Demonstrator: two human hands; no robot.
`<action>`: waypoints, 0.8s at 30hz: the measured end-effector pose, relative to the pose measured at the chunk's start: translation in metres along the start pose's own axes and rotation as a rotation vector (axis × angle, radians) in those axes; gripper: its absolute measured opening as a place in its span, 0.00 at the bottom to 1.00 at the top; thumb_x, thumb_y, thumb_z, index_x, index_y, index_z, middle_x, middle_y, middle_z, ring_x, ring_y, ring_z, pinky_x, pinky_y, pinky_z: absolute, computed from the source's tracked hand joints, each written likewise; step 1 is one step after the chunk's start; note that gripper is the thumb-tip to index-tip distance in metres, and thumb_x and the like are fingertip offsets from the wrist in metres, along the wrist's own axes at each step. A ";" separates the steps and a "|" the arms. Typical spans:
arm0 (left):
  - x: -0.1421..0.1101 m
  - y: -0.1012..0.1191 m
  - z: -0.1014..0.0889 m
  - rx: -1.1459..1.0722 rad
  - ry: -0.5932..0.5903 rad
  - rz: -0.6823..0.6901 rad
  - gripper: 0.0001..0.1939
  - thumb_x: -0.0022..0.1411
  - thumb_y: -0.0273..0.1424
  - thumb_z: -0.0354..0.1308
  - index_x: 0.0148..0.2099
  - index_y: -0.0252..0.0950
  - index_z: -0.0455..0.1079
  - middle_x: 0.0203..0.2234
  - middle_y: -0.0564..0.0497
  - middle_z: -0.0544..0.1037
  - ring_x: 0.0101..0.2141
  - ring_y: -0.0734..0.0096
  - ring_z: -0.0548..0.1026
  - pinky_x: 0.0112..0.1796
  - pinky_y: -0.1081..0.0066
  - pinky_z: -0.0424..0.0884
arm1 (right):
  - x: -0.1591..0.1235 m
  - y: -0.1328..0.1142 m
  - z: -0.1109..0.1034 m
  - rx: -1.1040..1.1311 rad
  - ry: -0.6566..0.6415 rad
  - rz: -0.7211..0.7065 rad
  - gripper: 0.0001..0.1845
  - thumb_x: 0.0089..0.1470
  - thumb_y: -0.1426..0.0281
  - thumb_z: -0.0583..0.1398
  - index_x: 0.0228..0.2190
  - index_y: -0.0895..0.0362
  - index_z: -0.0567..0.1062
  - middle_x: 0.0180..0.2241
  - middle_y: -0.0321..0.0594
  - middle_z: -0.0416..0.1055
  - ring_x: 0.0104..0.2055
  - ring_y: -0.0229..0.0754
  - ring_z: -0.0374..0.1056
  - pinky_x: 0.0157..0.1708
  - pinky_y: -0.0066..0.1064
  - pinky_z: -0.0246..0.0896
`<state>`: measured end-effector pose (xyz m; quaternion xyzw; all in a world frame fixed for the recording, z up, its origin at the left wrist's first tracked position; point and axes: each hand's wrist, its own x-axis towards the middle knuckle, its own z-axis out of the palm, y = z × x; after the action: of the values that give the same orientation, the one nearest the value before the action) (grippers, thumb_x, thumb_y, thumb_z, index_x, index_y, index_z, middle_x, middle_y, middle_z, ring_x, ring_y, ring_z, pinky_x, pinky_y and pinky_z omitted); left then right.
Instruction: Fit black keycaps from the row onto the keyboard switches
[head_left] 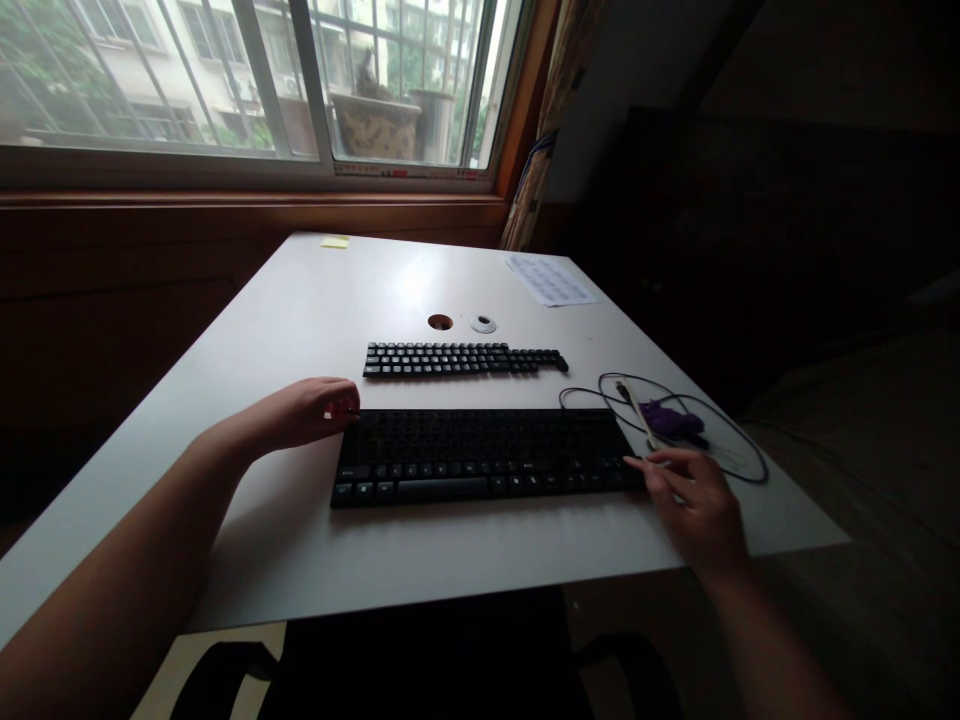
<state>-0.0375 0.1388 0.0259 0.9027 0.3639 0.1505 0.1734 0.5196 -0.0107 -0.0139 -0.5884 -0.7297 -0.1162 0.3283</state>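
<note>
The keyboard (442,488) is matt plastic; under it, a smooth, glossy table (255,340); beyond it, plastic keys (450,358), paper (553,281), a wooden window frame (517,110).

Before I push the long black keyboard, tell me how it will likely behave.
The keyboard should stay stiff, being one long slab. Lying low and flat on the desk, it probably won't roll or tip. The cable, looping limply beside it, may drag if attached.

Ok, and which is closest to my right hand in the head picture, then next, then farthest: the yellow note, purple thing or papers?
From your right hand:
1. Purple thing, just beyond it
2. Papers, farther back, right side
3. Yellow note, far back, left side
</note>
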 end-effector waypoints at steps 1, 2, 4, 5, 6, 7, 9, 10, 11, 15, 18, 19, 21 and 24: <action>0.000 0.000 0.000 0.005 0.002 0.007 0.09 0.68 0.38 0.57 0.39 0.38 0.73 0.30 0.50 0.77 0.28 0.72 0.72 0.30 0.72 0.68 | 0.000 0.000 0.000 0.002 -0.003 0.001 0.14 0.65 0.66 0.58 0.45 0.50 0.83 0.41 0.42 0.72 0.43 0.48 0.69 0.44 0.43 0.66; 0.001 0.001 0.000 0.017 0.005 0.010 0.11 0.68 0.39 0.57 0.39 0.38 0.73 0.30 0.50 0.77 0.28 0.72 0.72 0.30 0.72 0.67 | 0.000 0.000 0.000 0.003 -0.002 0.000 0.14 0.65 0.66 0.58 0.45 0.49 0.83 0.41 0.42 0.72 0.43 0.48 0.69 0.44 0.44 0.66; 0.002 0.002 0.000 0.065 0.031 -0.008 0.14 0.70 0.42 0.56 0.40 0.38 0.74 0.29 0.50 0.76 0.28 0.71 0.72 0.29 0.72 0.66 | 0.000 0.000 0.000 0.003 0.003 -0.002 0.14 0.65 0.66 0.58 0.45 0.50 0.83 0.42 0.43 0.72 0.44 0.48 0.69 0.44 0.44 0.66; 0.003 0.002 0.000 0.096 0.063 -0.032 0.15 0.70 0.43 0.55 0.41 0.38 0.74 0.29 0.51 0.76 0.27 0.71 0.72 0.29 0.72 0.66 | 0.001 0.000 0.000 0.003 0.003 -0.005 0.14 0.65 0.66 0.58 0.45 0.50 0.83 0.41 0.43 0.72 0.44 0.48 0.69 0.44 0.44 0.66; 0.004 0.002 0.001 0.127 0.112 -0.062 0.15 0.71 0.44 0.54 0.43 0.38 0.74 0.29 0.51 0.76 0.27 0.70 0.72 0.29 0.72 0.65 | 0.001 0.000 0.000 0.002 0.000 -0.011 0.14 0.65 0.66 0.58 0.44 0.51 0.84 0.41 0.43 0.72 0.44 0.49 0.69 0.44 0.44 0.66; 0.005 0.002 0.002 0.155 0.173 -0.098 0.16 0.72 0.44 0.53 0.45 0.38 0.74 0.30 0.51 0.76 0.27 0.70 0.72 0.29 0.71 0.65 | 0.001 0.000 0.000 -0.001 -0.001 -0.018 0.14 0.65 0.67 0.58 0.44 0.51 0.84 0.41 0.43 0.72 0.44 0.49 0.69 0.45 0.44 0.66; 0.008 0.000 0.005 0.203 0.284 -0.164 0.18 0.73 0.44 0.51 0.51 0.39 0.74 0.33 0.50 0.77 0.28 0.70 0.72 0.30 0.71 0.64 | 0.001 0.000 0.000 -0.014 0.013 -0.031 0.14 0.65 0.67 0.58 0.43 0.51 0.84 0.41 0.43 0.73 0.43 0.49 0.69 0.45 0.45 0.65; 0.010 -0.001 0.008 0.224 0.319 -0.189 0.18 0.73 0.44 0.50 0.54 0.39 0.73 0.35 0.49 0.76 0.28 0.70 0.72 0.30 0.71 0.64 | 0.001 0.000 0.000 -0.018 0.020 -0.037 0.14 0.65 0.67 0.58 0.43 0.52 0.84 0.41 0.43 0.73 0.43 0.49 0.69 0.45 0.45 0.65; 0.011 -0.003 0.010 0.246 0.336 -0.206 0.19 0.74 0.43 0.49 0.57 0.39 0.72 0.36 0.49 0.76 0.29 0.70 0.71 0.31 0.70 0.65 | 0.002 0.000 0.000 -0.020 0.022 -0.043 0.14 0.64 0.67 0.58 0.43 0.52 0.84 0.40 0.43 0.73 0.43 0.49 0.69 0.45 0.45 0.65; 0.018 -0.010 0.022 0.305 0.317 -0.224 0.22 0.75 0.43 0.46 0.63 0.43 0.69 0.41 0.47 0.73 0.34 0.66 0.73 0.37 0.68 0.68 | 0.002 0.000 0.001 -0.024 0.012 -0.051 0.13 0.64 0.68 0.58 0.42 0.51 0.84 0.39 0.43 0.74 0.42 0.49 0.69 0.45 0.45 0.65; 0.023 -0.015 0.029 0.316 0.282 -0.204 0.22 0.76 0.42 0.45 0.64 0.44 0.69 0.42 0.46 0.71 0.39 0.62 0.73 0.42 0.64 0.69 | 0.000 0.000 0.003 -0.037 0.006 -0.055 0.13 0.64 0.68 0.59 0.44 0.51 0.84 0.40 0.43 0.73 0.42 0.49 0.69 0.46 0.45 0.65; 0.024 -0.017 0.030 0.318 0.275 -0.205 0.22 0.76 0.42 0.45 0.64 0.45 0.69 0.42 0.46 0.71 0.39 0.62 0.73 0.43 0.64 0.70 | 0.000 0.001 0.003 -0.038 0.003 -0.058 0.13 0.64 0.68 0.59 0.45 0.51 0.83 0.41 0.43 0.73 0.43 0.49 0.69 0.46 0.45 0.66; 0.025 -0.019 0.032 0.326 0.267 -0.210 0.21 0.75 0.42 0.47 0.64 0.47 0.70 0.43 0.46 0.71 0.38 0.63 0.73 0.42 0.64 0.70 | -0.001 0.002 0.004 -0.039 0.002 -0.063 0.14 0.64 0.67 0.59 0.46 0.50 0.83 0.41 0.43 0.73 0.43 0.49 0.69 0.46 0.45 0.66; 0.024 -0.020 0.032 0.343 0.277 -0.201 0.19 0.74 0.41 0.50 0.62 0.48 0.72 0.43 0.46 0.71 0.37 0.64 0.72 0.40 0.66 0.71 | -0.002 0.004 0.004 -0.033 0.000 -0.067 0.14 0.64 0.67 0.59 0.46 0.50 0.83 0.41 0.43 0.72 0.43 0.49 0.69 0.46 0.45 0.66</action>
<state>-0.0203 0.1627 -0.0080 0.8489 0.4924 0.1909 -0.0199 0.5220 -0.0091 -0.0189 -0.5692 -0.7469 -0.1392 0.3143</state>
